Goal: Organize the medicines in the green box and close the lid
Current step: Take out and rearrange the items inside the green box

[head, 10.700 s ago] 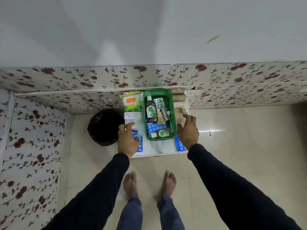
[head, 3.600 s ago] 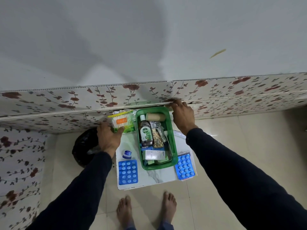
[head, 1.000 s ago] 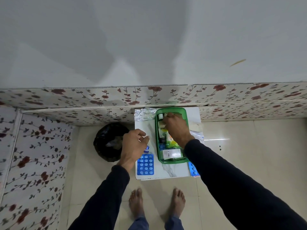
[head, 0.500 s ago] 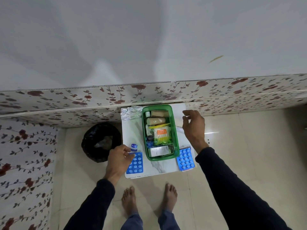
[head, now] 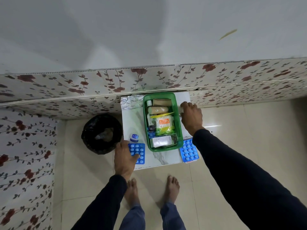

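though my bare feet (head: 151, 190) fill the bottom centre of the frame, the work sits above them on the small white table (head: 163, 159). my left hand (head: 125, 158) lies on the blue blister pack (head: 138, 152) at the table's lower left, thumb across its tablets and the other fingers over its left edge; i judge it is closing to lift the pack, but whether the pack is actually gripped i cannot tell. just above it stands a small blue-capped jar (head: 134, 138), not yet packed. a second blister pack (head: 189, 151) overhangs the table's lower right corner, so it looks ready to be taken next. the green box (head: 178, 122) sits in the middle of the frame, open, with a white carton at its near end, a cotton-bud packet over a dark bottle, and two tan rolls at the far end; laid lengthwise like this, they leave room on top for flat packs. my right hand (head: 191, 117) rests just right of the box, fingers curled on a pale object i cannot identify. crumpled foil (head: 132, 102) lies at the far left corner. a black bin (head: 101, 133) stands on the floor to the left.
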